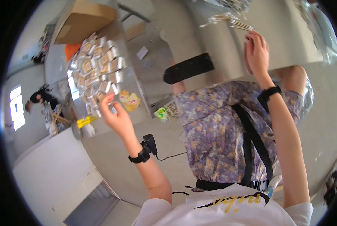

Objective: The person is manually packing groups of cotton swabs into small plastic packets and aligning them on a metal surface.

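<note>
On the left, my left hand (116, 116) is raised beside the near end of a pile of small packs (97, 64). Its fingers are loosely curved and apart, and nothing shows in them. Yellow printed labels (130, 101) lie just past it on the same table. My right hand (258, 54) rests at the table at upper right, fingers stretched out. Its fingertips are right by a small bundle of cotton swabs (240, 25); whether they touch is hard to tell. More loose swabs (217, 19) lie to the left of that bundle.
A cardboard box (86, 22) stands behind the packs. A black pad (189, 68) sits at the right table's edge. Clear plastic bags (321, 32) lie far right. Between the tables is a green bag (161, 113) with swabs. Another person (44, 97) is at far left.
</note>
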`<state>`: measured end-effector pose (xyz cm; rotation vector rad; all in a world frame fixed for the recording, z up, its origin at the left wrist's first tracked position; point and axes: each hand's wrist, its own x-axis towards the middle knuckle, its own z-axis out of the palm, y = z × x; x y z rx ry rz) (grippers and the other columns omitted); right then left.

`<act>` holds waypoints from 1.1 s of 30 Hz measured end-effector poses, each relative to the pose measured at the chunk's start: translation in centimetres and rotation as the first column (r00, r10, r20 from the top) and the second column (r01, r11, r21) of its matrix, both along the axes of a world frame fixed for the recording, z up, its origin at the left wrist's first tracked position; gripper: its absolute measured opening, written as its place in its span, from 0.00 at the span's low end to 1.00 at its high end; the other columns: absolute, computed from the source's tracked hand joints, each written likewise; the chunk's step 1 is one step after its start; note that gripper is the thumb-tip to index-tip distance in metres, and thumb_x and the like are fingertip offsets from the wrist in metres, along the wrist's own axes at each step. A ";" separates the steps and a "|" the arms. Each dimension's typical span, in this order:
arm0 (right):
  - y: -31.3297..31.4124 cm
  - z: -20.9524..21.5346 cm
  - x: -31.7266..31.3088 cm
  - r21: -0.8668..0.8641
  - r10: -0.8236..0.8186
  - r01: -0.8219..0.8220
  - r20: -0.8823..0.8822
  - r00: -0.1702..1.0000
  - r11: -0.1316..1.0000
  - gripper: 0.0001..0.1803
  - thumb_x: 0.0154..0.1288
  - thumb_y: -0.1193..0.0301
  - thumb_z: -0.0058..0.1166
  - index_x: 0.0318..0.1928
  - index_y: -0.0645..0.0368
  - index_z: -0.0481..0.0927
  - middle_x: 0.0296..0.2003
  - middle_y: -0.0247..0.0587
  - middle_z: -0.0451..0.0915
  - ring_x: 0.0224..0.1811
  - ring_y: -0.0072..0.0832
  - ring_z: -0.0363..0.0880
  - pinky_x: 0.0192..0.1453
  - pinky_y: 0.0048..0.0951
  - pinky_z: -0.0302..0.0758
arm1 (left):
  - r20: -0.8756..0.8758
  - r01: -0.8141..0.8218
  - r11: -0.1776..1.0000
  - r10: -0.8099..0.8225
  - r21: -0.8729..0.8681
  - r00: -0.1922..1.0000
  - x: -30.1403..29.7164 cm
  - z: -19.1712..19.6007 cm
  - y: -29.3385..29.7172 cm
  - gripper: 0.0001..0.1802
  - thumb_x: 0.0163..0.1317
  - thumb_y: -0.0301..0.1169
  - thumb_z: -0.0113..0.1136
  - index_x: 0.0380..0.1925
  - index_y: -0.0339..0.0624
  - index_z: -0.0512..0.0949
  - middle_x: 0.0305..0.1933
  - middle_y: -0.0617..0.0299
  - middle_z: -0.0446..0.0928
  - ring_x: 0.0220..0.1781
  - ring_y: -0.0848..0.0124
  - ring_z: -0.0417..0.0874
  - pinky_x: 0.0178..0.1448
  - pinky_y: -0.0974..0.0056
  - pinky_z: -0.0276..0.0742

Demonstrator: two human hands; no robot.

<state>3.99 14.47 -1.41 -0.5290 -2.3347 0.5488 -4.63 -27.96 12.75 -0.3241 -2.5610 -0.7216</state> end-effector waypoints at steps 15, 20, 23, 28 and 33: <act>0.2 -1.0 0.1 -0.016 0.033 -0.031 0.086 0.996 0.999 0.11 0.74 0.66 0.49 0.53 0.53 0.77 0.60 0.34 0.76 0.62 0.38 0.74 0.67 0.39 0.67 | 0.298 -0.469 0.820 0.561 -0.327 0.772 2.8 -11.1 -15.3 0.20 0.61 0.38 0.67 0.50 0.41 0.79 0.54 0.49 0.77 0.60 0.52 0.76 0.60 0.51 0.74; 1.3 -1.3 0.4 0.010 0.014 -0.015 0.099 0.995 1.000 0.11 0.75 0.66 0.49 0.52 0.53 0.77 0.60 0.35 0.76 0.62 0.37 0.74 0.67 0.39 0.67 | 0.372 -0.509 0.805 0.592 -0.304 0.715 3.3 -11.8 -13.5 0.22 0.64 0.43 0.65 0.51 0.40 0.81 0.53 0.53 0.80 0.56 0.52 0.79 0.59 0.53 0.75; 1.0 -1.1 0.2 0.027 0.036 -0.039 0.083 0.996 0.999 0.11 0.75 0.66 0.49 0.52 0.53 0.77 0.59 0.35 0.77 0.62 0.37 0.74 0.67 0.39 0.67 | 0.371 -0.562 0.816 0.568 -0.136 0.735 3.6 -12.0 -15.0 0.17 0.67 0.41 0.62 0.47 0.40 0.83 0.51 0.54 0.81 0.54 0.54 0.81 0.56 0.54 0.76; 1.0 -1.0 0.1 -0.104 0.052 -0.045 0.062 0.997 0.994 0.11 0.74 0.66 0.49 0.50 0.56 0.77 0.57 0.38 0.78 0.62 0.38 0.74 0.66 0.39 0.67 | 0.059 -0.656 0.754 0.655 0.003 0.753 3.5 -11.3 -13.6 0.16 0.69 0.39 0.60 0.44 0.37 0.85 0.48 0.49 0.84 0.50 0.54 0.84 0.53 0.57 0.77; 3.7 -3.3 0.0 -0.455 0.156 -0.181 -0.092 0.983 0.872 0.12 0.75 0.68 0.50 0.55 0.55 0.77 0.57 0.42 0.78 0.63 0.39 0.74 0.72 0.38 0.64 | 0.065 -0.574 0.767 0.582 0.287 0.811 2.3 -10.2 -12.9 0.14 0.72 0.37 0.57 0.46 0.39 0.85 0.51 0.53 0.84 0.50 0.57 0.83 0.54 0.54 0.77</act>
